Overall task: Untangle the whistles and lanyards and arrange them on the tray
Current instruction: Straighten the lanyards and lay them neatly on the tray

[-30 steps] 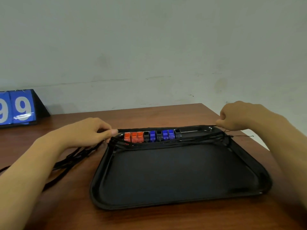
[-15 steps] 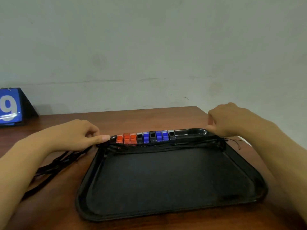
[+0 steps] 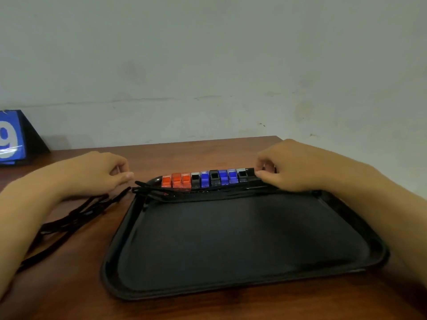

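1. The right hand [image 3: 298, 167] is pinching the black whistle at the right end of the whistles [image 3: 208, 180], fingers curled.
2. The left hand [image 3: 97, 172] is hovering just left of the tray [image 3: 120, 245], loosely curled, grasping nothing visible.
3. The whistles are lining the tray's far rim, the row running left-right.
4. The lanyards [image 3: 74, 218] are trailing off the tray's left onto the worktop [image 3: 69, 285], partly hidden beneath the left forearm.
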Motion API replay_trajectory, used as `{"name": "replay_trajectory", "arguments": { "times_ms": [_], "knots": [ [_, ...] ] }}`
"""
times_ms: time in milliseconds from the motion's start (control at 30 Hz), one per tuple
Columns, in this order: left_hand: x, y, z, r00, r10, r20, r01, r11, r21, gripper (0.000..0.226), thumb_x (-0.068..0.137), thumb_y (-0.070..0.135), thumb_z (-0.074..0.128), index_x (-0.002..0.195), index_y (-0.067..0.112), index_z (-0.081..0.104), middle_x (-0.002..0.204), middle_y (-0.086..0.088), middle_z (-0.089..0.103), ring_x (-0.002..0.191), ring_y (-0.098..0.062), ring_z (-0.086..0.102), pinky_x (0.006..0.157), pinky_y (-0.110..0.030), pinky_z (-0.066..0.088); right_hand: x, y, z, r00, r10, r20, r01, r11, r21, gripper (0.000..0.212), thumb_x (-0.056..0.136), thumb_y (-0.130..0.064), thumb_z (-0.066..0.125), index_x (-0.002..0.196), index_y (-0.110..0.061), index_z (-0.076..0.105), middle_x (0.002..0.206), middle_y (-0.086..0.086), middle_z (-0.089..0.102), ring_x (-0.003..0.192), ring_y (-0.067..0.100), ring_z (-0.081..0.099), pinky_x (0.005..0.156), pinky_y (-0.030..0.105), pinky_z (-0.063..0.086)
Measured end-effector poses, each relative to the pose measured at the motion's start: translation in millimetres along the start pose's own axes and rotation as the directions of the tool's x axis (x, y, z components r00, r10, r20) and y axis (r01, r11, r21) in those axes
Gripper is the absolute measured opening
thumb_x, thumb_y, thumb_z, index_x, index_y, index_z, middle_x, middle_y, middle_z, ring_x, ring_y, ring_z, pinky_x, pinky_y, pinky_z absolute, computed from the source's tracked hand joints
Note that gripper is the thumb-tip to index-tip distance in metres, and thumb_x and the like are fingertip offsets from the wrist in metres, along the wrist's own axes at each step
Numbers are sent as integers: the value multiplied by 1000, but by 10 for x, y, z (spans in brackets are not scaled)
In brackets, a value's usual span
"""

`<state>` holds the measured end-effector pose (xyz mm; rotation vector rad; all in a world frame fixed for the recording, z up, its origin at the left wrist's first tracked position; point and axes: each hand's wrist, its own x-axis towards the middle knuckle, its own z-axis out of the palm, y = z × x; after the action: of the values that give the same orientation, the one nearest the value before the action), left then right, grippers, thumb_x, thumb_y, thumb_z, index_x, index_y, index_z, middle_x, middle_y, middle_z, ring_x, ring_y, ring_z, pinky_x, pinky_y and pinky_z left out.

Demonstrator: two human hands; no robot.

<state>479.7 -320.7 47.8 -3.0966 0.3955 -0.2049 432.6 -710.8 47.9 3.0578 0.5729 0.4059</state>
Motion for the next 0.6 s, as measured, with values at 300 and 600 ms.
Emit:
{"name": "replay_trajectory", "arguments": {
  "times_ms": [300, 600],
  "knots": [
    [-69, 57, 13, 938, -195, 285, 159, 977, 145, 30, 93, 58, 58, 90, 28, 57, 89, 8, 64, 80, -7, 59, 68, -24, 43, 0, -65, 31, 997, -75, 29, 73, 996, 54, 14, 98, -41, 54, 98, -35, 67, 82, -17, 66, 74, -1, 60, 72, 25, 52],
    [-78, 206, -69, 956, -117, -270, 53, 971, -232, 18, 101, 41, 49, 88, 29, 52, 82, 7, 65, 74, -7, 56, 69, -33, 40, -39, -102, -36, 998, -66, -16, 68, 991, 113, 17, 97, -40, 54, 97, -33, 70, 81, -15, 68, 75, 2, 63, 72, 29, 55]
  ]
}}
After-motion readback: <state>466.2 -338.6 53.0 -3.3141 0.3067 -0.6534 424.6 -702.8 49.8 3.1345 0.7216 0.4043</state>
